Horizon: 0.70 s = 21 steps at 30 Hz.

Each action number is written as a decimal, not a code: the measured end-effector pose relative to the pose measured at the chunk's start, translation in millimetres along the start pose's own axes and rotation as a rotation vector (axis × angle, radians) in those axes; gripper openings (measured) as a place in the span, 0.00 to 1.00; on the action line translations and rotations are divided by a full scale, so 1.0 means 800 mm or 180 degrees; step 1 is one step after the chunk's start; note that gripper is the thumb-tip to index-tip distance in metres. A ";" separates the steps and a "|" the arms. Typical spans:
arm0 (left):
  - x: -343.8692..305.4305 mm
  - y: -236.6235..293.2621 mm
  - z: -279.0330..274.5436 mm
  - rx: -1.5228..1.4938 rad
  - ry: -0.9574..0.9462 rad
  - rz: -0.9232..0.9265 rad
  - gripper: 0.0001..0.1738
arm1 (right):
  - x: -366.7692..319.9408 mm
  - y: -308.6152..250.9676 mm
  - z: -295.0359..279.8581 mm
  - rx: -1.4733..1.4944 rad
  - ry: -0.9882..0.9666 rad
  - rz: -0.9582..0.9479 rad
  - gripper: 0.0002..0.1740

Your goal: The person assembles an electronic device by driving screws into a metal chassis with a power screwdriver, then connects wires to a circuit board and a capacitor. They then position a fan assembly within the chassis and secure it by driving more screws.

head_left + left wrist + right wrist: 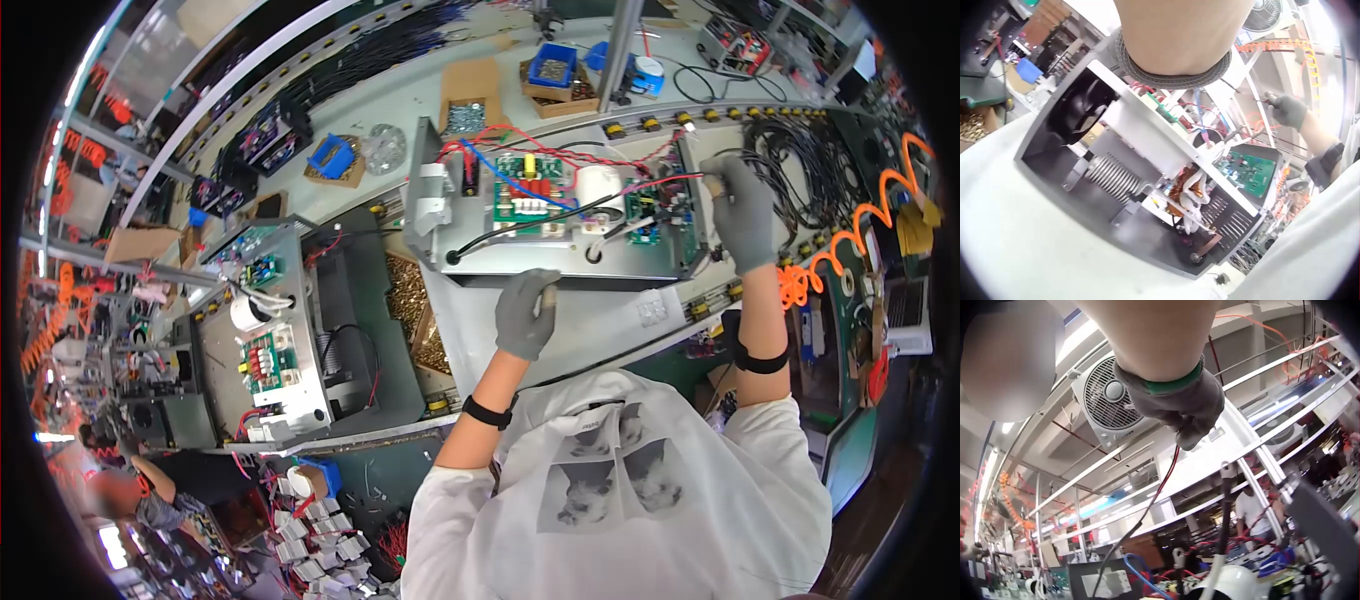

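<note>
On the table (475, 335): one open metal chassis (422, 165), fitted with a green circuit board (508, 173) and a white cylinder (598, 183). Right hand (743, 210), gloved: pinches a red-and-black lead (670, 179) at the chassis's right end. Left hand (525, 318), gloved: fingers relaxed, by the front edge; contact cannot be told. Farther left: second open chassis (312, 365); brass-coloured small parts (405, 298) between the two.

My grey cuff (1172, 78) is hiding my left fingers (537, 282) in the left wrist view; the right wrist view's lower edge is cropping a white cylinder (1235, 582).
</note>
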<state>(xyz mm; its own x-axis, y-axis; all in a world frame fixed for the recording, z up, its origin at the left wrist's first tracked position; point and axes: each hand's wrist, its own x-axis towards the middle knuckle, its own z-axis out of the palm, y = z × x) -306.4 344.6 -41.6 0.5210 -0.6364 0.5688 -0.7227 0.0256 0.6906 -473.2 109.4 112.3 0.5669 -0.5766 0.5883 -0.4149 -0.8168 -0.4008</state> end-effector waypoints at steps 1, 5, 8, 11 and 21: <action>0.015 0.007 0.013 -0.0156 -0.0250 0.0358 0.18 | -0.003 0.006 0.005 -0.0283 0.0081 -0.0359 0.06; 0.057 0.044 0.063 -0.0323 -0.1254 -0.0709 0.28 | -0.007 0.007 0.006 -0.1179 0.0189 -0.0669 0.06; 0.070 0.050 0.090 -0.0900 -0.1792 -0.1322 0.36 | -0.004 0.004 0.003 -0.1435 0.0137 -0.0574 0.08; 0.057 0.052 0.092 -0.0541 -0.1806 -0.0437 0.14 | -0.013 -0.010 -0.006 -0.1818 -0.0256 -0.0445 0.12; -0.004 0.033 0.060 -0.1097 -0.1617 0.0067 0.11 | -0.123 -0.012 0.085 -0.0471 -0.1461 0.0988 0.13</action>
<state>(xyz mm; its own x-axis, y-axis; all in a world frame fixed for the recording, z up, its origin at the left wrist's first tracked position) -349.3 310.3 -46.8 0.1652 -0.9188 0.3585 -0.4979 0.2360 0.8345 -476.3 172.9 10.3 0.6399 -0.7642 0.0803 -0.6876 -0.6161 -0.3841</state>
